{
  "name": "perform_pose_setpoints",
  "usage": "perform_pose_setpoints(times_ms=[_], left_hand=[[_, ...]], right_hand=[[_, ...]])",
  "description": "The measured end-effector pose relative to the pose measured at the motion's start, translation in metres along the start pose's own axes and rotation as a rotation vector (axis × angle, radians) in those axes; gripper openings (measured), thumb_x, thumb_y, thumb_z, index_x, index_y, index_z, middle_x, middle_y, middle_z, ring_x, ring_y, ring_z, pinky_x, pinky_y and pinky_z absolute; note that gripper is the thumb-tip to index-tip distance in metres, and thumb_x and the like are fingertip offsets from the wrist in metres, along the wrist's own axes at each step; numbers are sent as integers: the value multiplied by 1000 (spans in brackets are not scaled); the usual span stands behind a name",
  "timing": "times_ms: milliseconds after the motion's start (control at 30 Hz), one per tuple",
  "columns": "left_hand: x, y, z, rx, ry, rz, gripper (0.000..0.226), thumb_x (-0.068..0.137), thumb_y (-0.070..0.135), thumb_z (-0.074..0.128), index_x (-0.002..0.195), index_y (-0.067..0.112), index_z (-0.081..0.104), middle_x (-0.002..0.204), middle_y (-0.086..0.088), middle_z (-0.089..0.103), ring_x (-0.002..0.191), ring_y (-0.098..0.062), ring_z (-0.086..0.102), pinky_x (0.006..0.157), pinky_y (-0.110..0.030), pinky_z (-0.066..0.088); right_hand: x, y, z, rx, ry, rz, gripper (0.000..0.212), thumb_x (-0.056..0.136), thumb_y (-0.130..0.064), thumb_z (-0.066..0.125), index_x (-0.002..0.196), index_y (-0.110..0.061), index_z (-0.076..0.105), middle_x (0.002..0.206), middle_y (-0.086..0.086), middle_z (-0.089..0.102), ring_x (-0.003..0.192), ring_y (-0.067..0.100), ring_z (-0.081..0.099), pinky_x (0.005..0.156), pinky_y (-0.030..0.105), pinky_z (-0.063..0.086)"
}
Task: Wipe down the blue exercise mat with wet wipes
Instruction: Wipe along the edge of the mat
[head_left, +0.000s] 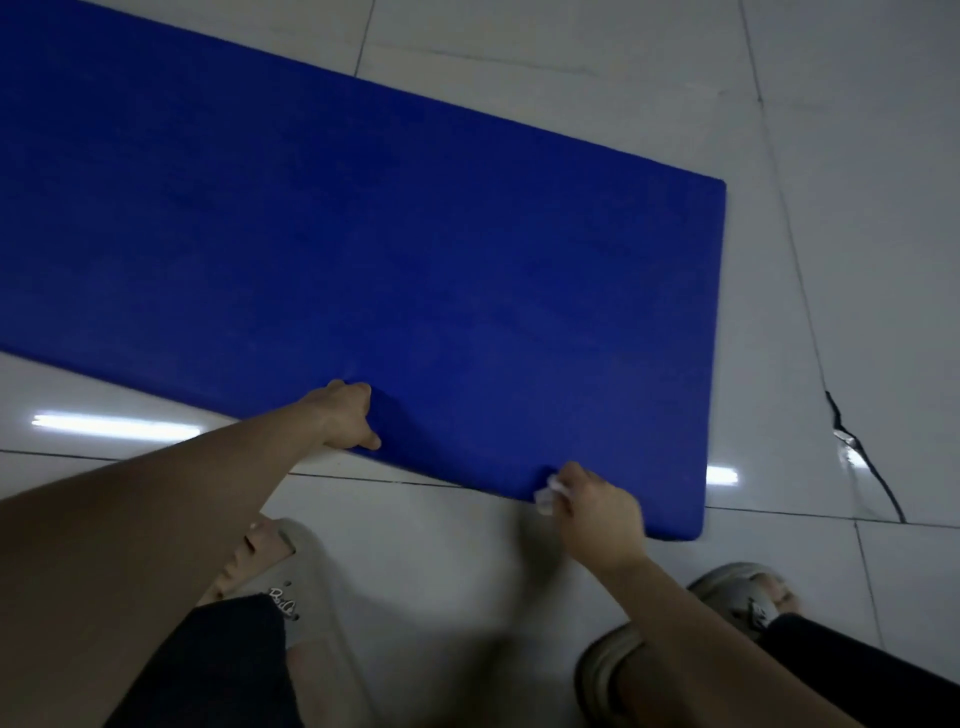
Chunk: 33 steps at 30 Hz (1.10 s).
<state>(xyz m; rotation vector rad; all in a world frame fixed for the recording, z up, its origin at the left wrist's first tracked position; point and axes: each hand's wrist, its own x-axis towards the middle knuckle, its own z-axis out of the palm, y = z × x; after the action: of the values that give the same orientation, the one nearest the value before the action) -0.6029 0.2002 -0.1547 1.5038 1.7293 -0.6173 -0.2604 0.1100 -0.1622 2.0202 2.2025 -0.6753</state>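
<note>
Flat on the floor (571, 62): mat (311, 234), long axis running from far left, out of frame, down to a short end at right. Near long edge closest to both hands.

Left of centre: left hand (347, 418) clamped on that near edge, fingers curled round it, thumb out along the rim, foam puckered at the grip. Judged a steadying hold, perhaps a slight lift of the edge.

Further right: wipe (549, 491), small and crumpled, pinched in the fingertips of the right hand (597, 512) and touching the same near edge, a little short of the right corner. Right hand nearer the short end, left hand nearer the long stretch leftward.

Bulk of the surface up and to the left of the wipe. Probably next: a stroke away from the body across the width, or leftward along the long axis, with the left grip as anchor. No telling here which parts are already wiped.

Below, sandals (291, 582) on the floor, one each side.
</note>
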Motion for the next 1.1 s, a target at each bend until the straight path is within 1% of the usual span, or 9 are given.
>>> perform_pose_setpoints(times_ms=[167, 267, 367, 467, 567, 767, 900, 1000, 1100], left_hand=[[-18, 31, 8, -179, 61, -10, 22, 85, 24, 67, 95, 18, 49, 108, -6, 57, 84, -17, 55, 61, -28, 43], [-20, 78, 31, -322, 25, 103, 34, 78, 41, 81, 93, 20, 57, 101, -2, 61, 83, -16, 56, 71, -31, 48], [-19, 106, 54, -165, 76, 133, 44, 76, 53, 78, 97, 26, 52, 109, -1, 46, 99, -22, 50, 87, -38, 48], [-12, 108, 53, -79, 77, 122, 42, 78, 49, 76, 96, 25, 46, 113, -4, 44, 98, -24, 49, 81, -37, 46], [-6, 110, 49, -42, 36, 111, 47, 79, 55, 76, 97, 24, 45, 113, -4, 43, 99, -25, 51, 87, -41, 50], [-7, 112, 48, 19, 36, 136, 50, 84, 57, 72, 107, 24, 42, 123, -6, 43, 104, -24, 51, 91, -38, 50], [-8, 110, 50, 14, 45, 140, 50, 84, 57, 72, 107, 24, 43, 124, -7, 43, 103, -24, 51, 91, -37, 51], [-6, 109, 50, 26, 43, 141, 52, 84, 58, 72, 109, 24, 41, 126, -7, 43, 106, -24, 51, 93, -39, 51], [-5, 110, 50, 42, 52, 127, 53, 83, 58, 73, 109, 23, 42, 126, -8, 43, 106, -25, 51, 94, -41, 51]], right_hand=[[-25, 41, -8, 86, 32, 266, 16, 98, -31, 50, 93, -15, 51, 90, 5, 66, 81, 29, 65, 62, 36, 47], [-13, 11, 3, 240, 50, 281, 23, 99, -40, 51, 96, -17, 53, 91, 4, 66, 86, 27, 65, 71, 40, 52], [8, -43, 17, 258, 0, 210, 28, 99, -41, 53, 101, -14, 56, 99, 8, 68, 92, 31, 64, 68, 36, 43], [20, -73, 19, 246, -71, 114, 24, 99, -36, 52, 103, -13, 56, 98, 8, 67, 88, 29, 63, 64, 34, 38], [12, -44, 10, 263, -45, 160, 23, 100, -41, 51, 98, -18, 52, 94, 4, 64, 83, 25, 62, 67, 36, 46], [-39, 72, -11, 296, 145, 575, 18, 98, -36, 57, 100, -19, 56, 103, 4, 70, 97, 28, 67, 70, 32, 43], [-38, 78, -7, 359, 198, 758, 16, 99, -35, 57, 99, -18, 54, 104, 1, 70, 95, 24, 69, 75, 30, 48], [-24, 38, 1, 415, 187, 697, 14, 100, -31, 54, 101, -16, 53, 105, 0, 67, 98, 23, 67, 83, 33, 50], [-4, -25, 13, 418, 49, 449, 21, 101, -33, 51, 107, -13, 52, 108, 6, 67, 97, 26, 65, 82, 37, 50]])
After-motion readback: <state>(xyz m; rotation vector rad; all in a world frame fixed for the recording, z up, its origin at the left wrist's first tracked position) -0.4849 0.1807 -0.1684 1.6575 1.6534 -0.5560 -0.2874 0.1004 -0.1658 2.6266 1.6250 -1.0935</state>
